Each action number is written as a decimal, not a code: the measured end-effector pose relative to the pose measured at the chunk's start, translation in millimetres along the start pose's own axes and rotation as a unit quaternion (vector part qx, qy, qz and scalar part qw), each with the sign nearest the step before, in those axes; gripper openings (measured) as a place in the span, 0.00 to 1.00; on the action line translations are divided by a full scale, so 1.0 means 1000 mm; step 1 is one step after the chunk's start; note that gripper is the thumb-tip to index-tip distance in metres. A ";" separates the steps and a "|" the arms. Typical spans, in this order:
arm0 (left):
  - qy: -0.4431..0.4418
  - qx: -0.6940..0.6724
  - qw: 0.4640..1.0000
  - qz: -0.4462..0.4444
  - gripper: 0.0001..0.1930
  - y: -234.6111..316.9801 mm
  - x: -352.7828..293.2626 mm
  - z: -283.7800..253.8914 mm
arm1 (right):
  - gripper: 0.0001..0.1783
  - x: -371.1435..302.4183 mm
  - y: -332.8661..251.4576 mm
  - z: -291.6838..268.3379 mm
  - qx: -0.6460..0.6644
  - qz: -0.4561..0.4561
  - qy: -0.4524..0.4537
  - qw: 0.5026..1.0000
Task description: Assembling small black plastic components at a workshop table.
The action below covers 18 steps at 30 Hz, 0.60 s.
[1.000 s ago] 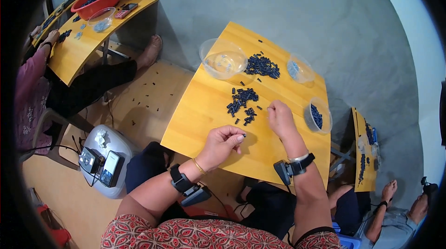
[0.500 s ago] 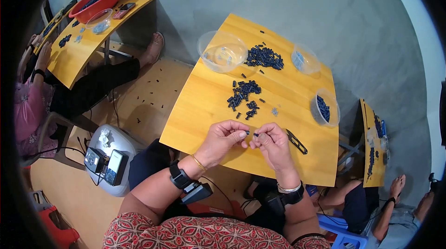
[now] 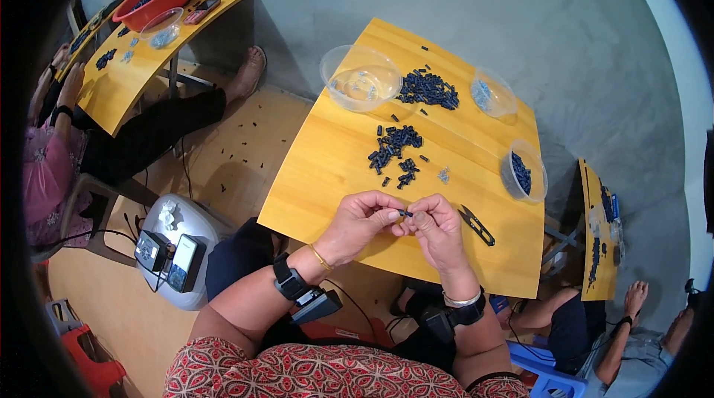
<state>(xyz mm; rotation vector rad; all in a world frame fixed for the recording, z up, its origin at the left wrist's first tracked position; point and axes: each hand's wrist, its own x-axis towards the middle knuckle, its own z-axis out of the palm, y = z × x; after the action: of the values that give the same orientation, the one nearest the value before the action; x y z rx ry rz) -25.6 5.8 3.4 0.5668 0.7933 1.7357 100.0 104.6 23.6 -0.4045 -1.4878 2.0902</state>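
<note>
My left hand point(image 3: 358, 224) and my right hand point(image 3: 436, 228) meet over the near edge of the yellow table point(image 3: 312, 197). Each is closed in a pinch, and a small black cylindrical piece point(image 3: 405, 213) shows between the fingertips. The left fingers grip one end of it; the right fingers pinch its other end or a smaller part touching it, which I cannot make out. Beside my right hand lie black thread snips point(image 3: 477, 225). Beyond the hands sit a loose pile of black cylindrical pieces point(image 3: 394, 147) and a little heap of tiny pale parts point(image 3: 444, 175).
A farther pile of black pieces point(image 3: 429, 90) lies beside a large clear bowl point(image 3: 343, 101). Clear tubs with pale parts point(image 3: 483, 93) and black pieces point(image 3: 521, 173) stand along the right side. Other people sit at neighbouring tables; a white stool point(image 3: 201, 223) holds devices at left.
My hands have drawn together, closing the small gap between what the left and right fingertips hold. The whole view has shifted slightly.
</note>
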 end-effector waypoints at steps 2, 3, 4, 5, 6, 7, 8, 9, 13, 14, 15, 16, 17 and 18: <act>0.001 0.000 1.000 -0.003 0.06 0.001 0.000 0.001 | 0.04 0.000 0.000 -0.001 -0.032 -0.004 0.002 0.999; 0.002 0.004 1.000 0.000 0.05 0.001 0.000 0.000 | 0.04 0.000 -0.001 -0.001 -0.032 -0.002 0.001 0.999; 0.003 0.008 1.000 0.003 0.05 0.000 0.000 0.000 | 0.04 0.000 -0.002 -0.001 -0.033 0.011 0.004 0.999; 0.004 0.007 1.000 0.002 0.05 -0.001 0.000 0.000 | 0.03 0.000 -0.003 0.000 -0.034 0.025 0.007 0.999; 0.008 0.028 0.999 0.019 0.05 -0.002 0.000 -0.001 | 0.03 0.000 -0.004 0.002 -0.034 0.026 0.006 0.999; 0.011 0.048 0.998 0.035 0.05 -0.003 0.000 -0.001 | 0.03 0.000 -0.005 0.003 -0.017 0.036 0.012 0.999; 0.012 0.048 0.998 0.035 0.05 -0.002 -0.001 -0.001 | 0.03 0.000 -0.006 0.005 0.000 0.045 0.017 0.999; 0.018 0.069 0.996 0.050 0.05 -0.002 -0.001 0.001 | 0.03 -0.001 -0.008 0.007 0.000 0.045 0.018 0.999; 0.022 0.128 0.986 0.102 0.05 -0.003 -0.001 0.002 | 0.04 -0.003 -0.015 0.013 0.075 0.098 0.055 0.991; 0.022 0.128 0.986 0.103 0.05 -0.003 -0.001 0.003 | 0.04 -0.003 -0.016 0.014 0.111 0.118 0.061 0.985; 0.018 0.142 0.982 0.122 0.05 -0.004 -0.001 0.003 | 0.04 -0.004 -0.017 0.015 0.111 0.118 0.060 0.985; 0.014 0.156 0.978 0.141 0.05 -0.004 -0.002 0.003 | 0.05 -0.004 -0.017 0.016 0.111 0.125 0.061 0.984; 0.014 0.156 0.978 0.141 0.05 -0.005 -0.002 0.003 | 0.05 -0.005 -0.018 0.017 0.110 0.132 0.063 0.983; 0.015 0.157 0.976 0.150 0.05 -0.005 -0.002 0.003 | 0.05 -0.005 -0.018 0.019 0.110 0.133 0.063 0.983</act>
<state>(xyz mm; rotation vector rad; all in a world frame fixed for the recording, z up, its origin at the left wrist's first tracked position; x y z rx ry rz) -19.5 5.2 2.1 0.9137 1.0564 1.9067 99.0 91.4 46.4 -0.6653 -1.1674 2.3572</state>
